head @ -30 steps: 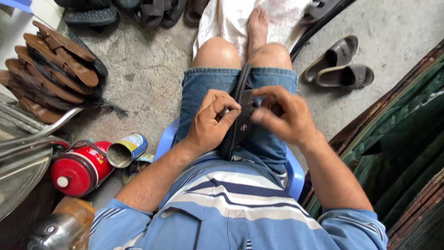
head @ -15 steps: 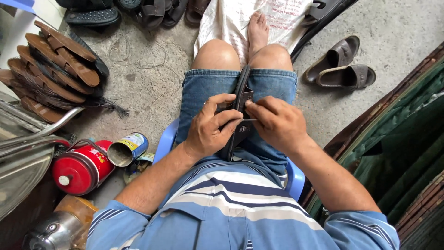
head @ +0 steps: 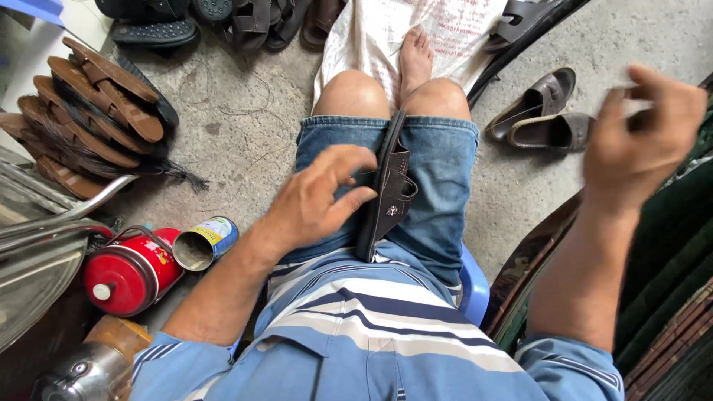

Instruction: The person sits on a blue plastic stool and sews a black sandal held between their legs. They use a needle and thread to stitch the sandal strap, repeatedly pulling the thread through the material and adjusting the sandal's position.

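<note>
Holding: a dark brown sandal (head: pixel 388 194) stands on its edge between my thighs, on the denim shorts (head: pixel 445 160), pinched by my knees.
Long axis: it runs near to far, heel end at my striped shirt (head: pixel 371 312), toe end pointing away toward my knees and bare foot (head: pixel 414 59).
Left hand (head: pixel 316 200): fingers spread and resting against the sandal's left side, steadying rather than clamped on it.
Right hand (head: pixel 642 134): raised off to the right, well apart from the sandal; fingertips pinched together, but it is blurred and I cannot tell whether anything is in them.
Nearer hand: the left, touching; the sandal lies left and low from my right.
Around: a pair of brown shoes (head: pixel 538 111) on the floor at right, stacked soles (head: pixel 89 104) far left, a red canister (head: pixel 126 271) and an open tin (head: pixel 204 243) near left.
</note>
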